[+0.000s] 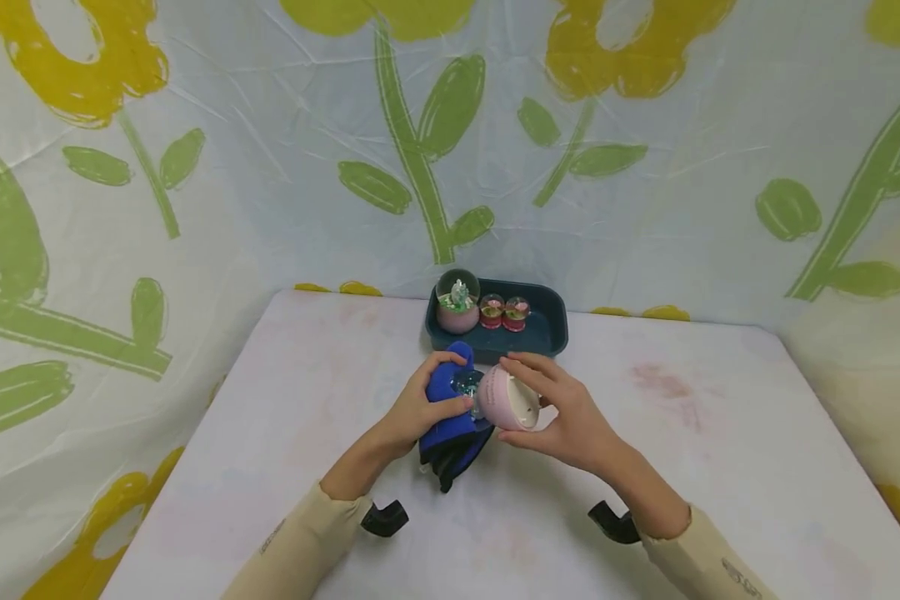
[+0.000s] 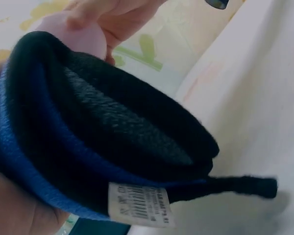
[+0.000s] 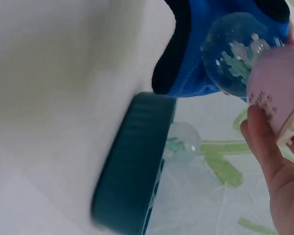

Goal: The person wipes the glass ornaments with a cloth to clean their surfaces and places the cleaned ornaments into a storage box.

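Observation:
My left hand [image 1: 408, 408] grips a blue cloth [image 1: 441, 430] with black edging around the glass dome of a snow globe. The globe is tipped on its side, its pink base [image 1: 497, 398] pointing right. My right hand [image 1: 573, 408] holds that base, thumb below and fingers above, its pale underside showing. In the right wrist view the clear dome [image 3: 230, 58], with pale figures inside, lies against the cloth. The left wrist view shows the folded cloth [image 2: 112, 122] close up, with a white barcode label [image 2: 139, 204] and a black loop end hanging from it.
Behind my hands, a dark teal tray [image 1: 561, 337] stands at the table's back edge. In it are another snow globe [image 1: 457, 315] on a pink base and two small red-based globes [image 1: 504, 317]. A flower-print sheet [image 1: 270, 167] hangs behind the white table [image 1: 720, 467].

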### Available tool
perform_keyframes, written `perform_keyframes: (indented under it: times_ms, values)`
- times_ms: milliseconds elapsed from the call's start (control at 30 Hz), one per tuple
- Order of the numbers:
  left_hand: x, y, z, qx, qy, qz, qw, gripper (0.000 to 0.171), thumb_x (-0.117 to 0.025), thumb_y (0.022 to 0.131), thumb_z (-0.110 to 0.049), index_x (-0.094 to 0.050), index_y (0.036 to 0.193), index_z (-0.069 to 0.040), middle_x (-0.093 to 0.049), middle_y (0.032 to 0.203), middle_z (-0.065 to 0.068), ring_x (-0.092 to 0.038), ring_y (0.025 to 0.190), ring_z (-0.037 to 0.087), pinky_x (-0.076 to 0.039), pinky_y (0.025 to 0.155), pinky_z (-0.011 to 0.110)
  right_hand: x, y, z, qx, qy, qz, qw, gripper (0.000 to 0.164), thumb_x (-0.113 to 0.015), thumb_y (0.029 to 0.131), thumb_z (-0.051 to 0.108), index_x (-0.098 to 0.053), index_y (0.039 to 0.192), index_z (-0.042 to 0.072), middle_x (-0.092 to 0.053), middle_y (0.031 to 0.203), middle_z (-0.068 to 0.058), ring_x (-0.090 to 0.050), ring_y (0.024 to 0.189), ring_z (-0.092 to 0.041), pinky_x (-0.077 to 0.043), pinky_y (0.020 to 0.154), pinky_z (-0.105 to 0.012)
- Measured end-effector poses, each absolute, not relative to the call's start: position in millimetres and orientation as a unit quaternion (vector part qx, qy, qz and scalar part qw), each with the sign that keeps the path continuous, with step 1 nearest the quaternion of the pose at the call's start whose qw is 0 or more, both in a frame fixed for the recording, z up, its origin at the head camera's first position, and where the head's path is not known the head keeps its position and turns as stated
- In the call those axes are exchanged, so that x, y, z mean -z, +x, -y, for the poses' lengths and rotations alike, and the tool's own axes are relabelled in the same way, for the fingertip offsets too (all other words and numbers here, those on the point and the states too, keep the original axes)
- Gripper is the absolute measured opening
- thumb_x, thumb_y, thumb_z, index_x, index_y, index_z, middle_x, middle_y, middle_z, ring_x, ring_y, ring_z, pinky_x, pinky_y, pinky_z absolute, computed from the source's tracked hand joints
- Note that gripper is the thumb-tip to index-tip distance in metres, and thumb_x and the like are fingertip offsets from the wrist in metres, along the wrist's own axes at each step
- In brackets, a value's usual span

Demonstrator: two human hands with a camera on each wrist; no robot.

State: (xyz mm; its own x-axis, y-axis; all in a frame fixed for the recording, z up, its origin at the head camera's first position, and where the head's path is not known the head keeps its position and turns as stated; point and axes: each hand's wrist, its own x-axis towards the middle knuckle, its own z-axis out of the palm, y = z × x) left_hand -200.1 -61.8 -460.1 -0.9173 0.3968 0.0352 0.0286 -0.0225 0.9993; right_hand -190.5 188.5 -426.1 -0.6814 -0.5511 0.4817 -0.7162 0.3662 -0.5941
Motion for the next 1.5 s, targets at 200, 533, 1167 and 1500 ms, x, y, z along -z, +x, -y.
perform_keyframes:
  times_ms: [200, 533, 1167, 1500]
  values:
    - [459.4, -203.9, 62.2, -0.707, 0.137, -0.681, 0.132, 0.053, -0.072, 0.086, -0.027, -0.045, 0.132, -0.025, -0.034, 0.142, 0.014, -0.046, 0.118, 0.04, -0.049, 0.089, 0.05, 411.9, -193.4, -196.5, -0.38, 0.418, 0.824, 0.041, 0.092, -0.09, 0.069, 0.02, -0.041, 0.147, 0.019, -0.043, 0.144, -0.005, -0.051, 0.117, -0.023, -0.056, 0.071, -0.032]
    - [465.0, -196.0, 69.4, -0.704, 0.146, -0.686, 0.115, 0.058, -0.076, 0.083, -0.025, -0.045, 0.133, -0.022, -0.041, 0.137, 0.013, -0.049, 0.114, 0.035, -0.049, 0.087, 0.046, 413.2, -185.7, -182.6, -0.347, 0.301, 0.885, 0.077, 0.086, -0.082, 0.066, 0.058, -0.054, 0.135, 0.015, -0.064, 0.11, 0.001, -0.06, 0.072, -0.009, -0.051, 0.058, -0.025]
    - [463.3, -194.4, 70.0, -0.662, 0.18, -0.725, 0.058, 0.054, -0.082, 0.077, -0.029, -0.053, 0.123, -0.03, -0.041, 0.139, 0.008, -0.046, 0.118, 0.037, -0.048, 0.088, 0.051, 396.9, -177.8, -185.0, -0.253, 0.481, 0.831, 0.118, 0.088, -0.092, 0.065, 0.015, -0.049, 0.141, 0.025, -0.04, 0.146, -0.01, -0.046, 0.127, -0.03, -0.053, 0.085, -0.042]
    - [452.9, -192.3, 79.5, -0.747, 0.135, -0.649, 0.05, 0.051, -0.076, 0.079, -0.02, -0.052, 0.125, -0.02, -0.041, 0.136, 0.014, -0.048, 0.115, 0.039, -0.05, 0.085, 0.049, 422.3, -171.2, -168.9, -0.583, 0.247, 0.773, -0.033, 0.082, -0.083, 0.077, 0.01, -0.04, 0.146, 0.016, -0.044, 0.138, -0.011, -0.06, 0.105, -0.035, -0.055, 0.078, -0.035]
